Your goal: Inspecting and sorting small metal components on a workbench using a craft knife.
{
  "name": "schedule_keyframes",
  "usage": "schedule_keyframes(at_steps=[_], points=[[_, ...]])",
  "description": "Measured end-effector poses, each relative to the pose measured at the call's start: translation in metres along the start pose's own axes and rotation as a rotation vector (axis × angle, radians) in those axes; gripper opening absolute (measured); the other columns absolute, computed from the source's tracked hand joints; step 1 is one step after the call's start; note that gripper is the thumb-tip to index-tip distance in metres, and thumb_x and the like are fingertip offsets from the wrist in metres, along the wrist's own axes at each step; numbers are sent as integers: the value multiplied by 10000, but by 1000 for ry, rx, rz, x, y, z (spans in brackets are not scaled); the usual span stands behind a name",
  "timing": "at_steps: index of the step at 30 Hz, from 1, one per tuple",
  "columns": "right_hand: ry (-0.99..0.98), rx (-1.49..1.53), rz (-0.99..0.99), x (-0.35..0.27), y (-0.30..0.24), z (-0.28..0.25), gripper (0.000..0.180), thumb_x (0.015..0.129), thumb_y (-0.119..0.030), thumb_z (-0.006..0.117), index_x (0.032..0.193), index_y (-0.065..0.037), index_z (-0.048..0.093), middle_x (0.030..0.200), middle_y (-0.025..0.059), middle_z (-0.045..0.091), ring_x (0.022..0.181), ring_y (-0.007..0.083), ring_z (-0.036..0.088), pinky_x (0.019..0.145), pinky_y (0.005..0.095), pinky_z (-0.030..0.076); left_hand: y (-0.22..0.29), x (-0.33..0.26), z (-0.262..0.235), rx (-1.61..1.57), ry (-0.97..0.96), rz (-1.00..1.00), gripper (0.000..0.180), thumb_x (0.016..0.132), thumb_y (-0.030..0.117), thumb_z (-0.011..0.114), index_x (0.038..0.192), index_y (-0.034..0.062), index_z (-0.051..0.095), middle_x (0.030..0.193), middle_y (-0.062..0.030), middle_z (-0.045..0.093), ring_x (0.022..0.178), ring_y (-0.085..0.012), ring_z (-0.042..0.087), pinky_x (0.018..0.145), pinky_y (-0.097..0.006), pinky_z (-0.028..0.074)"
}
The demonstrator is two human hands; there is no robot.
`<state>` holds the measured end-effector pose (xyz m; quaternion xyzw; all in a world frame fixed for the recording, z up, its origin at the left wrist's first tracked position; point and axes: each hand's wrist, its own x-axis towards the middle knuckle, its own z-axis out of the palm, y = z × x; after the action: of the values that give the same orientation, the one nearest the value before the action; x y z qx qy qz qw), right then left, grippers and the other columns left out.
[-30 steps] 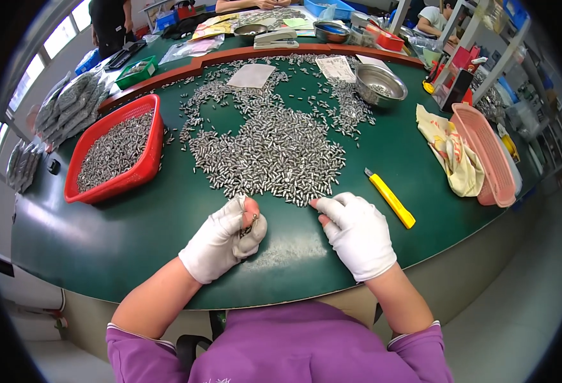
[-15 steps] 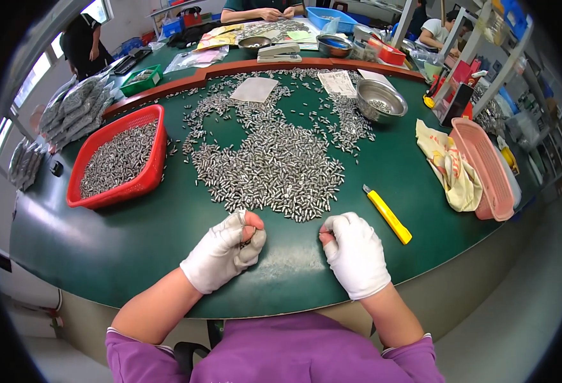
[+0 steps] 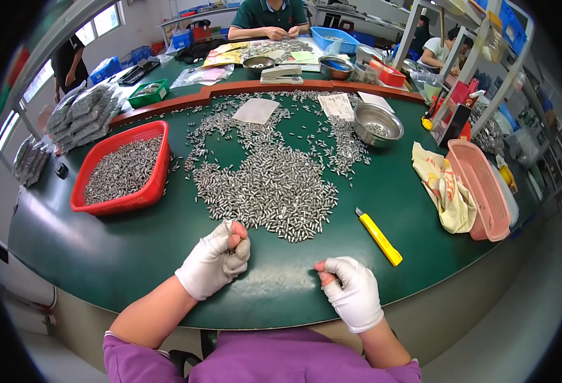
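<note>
A heap of small silvery metal pins [image 3: 274, 191], bullet-like in shape, is spread over the green table in front of me. Just below its lower left edge, my gloved left hand [image 3: 214, 260] is curled closed around some of these metal pins, which peek out between the fingers. Bare thumb and fingertip show through the white glove. To the right, my right hand [image 3: 352, 292], gloved the same way, pinches thumb and forefinger together above the tabletop. Whatever sits in that pinch is too small to make out. A yellow utility knife [image 3: 380, 239] lies beyond the right hand.
At left stands a red basket [image 3: 80, 185] full of pins, with grey bags [image 3: 86, 112] behind. A steel bowl [image 3: 393, 127] and papers [image 3: 257, 110] rest around the heap. A pink basket [image 3: 485, 191] and cloth [image 3: 450, 198] lie right. Another person [image 3: 268, 22] sits opposite.
The whole view has tilted up, so the table sits lower in it. My right hand has drawn back toward me; my left has shifted slightly left and remains closed.
</note>
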<state>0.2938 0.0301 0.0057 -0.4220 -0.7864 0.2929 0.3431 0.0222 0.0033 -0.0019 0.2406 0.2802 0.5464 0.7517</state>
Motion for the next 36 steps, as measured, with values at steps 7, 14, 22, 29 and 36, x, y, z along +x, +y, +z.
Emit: schedule_keyframes(at_steps=[7,14,22,29,36], points=[[63,48,-12,0,3,4,144,808,-65,710,941,-89,662,817,103,670,697,283,649,636,367,523,7,5,-7,-29,-28,-22,162,959,237,589,1075,123,588,772,-7,508,552,-104,348,552,-255,304],[47,84,6,-2,8,6,133,825,-38,729,933,-38,652,786,52,677,647,106,631,611,242,513,5,5,-5,1,22,-4,145,955,218,592,1071,130,585,792,-11,509,560,-100,344,558,-252,306],[53,62,-54,1,4,4,127,817,-26,731,922,-31,661,809,51,684,660,107,642,611,243,516,5,4,-8,-65,-5,-6,126,960,201,582,1062,127,578,776,-9,485,560,-100,347,548,-246,303],[52,140,92,-6,5,4,127,802,-50,743,876,-24,643,771,86,674,630,170,662,599,283,528,1,14,4,24,1,-30,192,998,287,546,1050,102,540,763,-6,477,541,-71,305,499,-217,262],[22,151,91,-5,1,2,211,769,-93,814,831,-3,633,739,69,654,606,124,640,576,249,518,1,15,4,36,-33,-41,140,1000,203,540,1092,99,552,844,-9,509,534,-58,288,499,-206,265]])
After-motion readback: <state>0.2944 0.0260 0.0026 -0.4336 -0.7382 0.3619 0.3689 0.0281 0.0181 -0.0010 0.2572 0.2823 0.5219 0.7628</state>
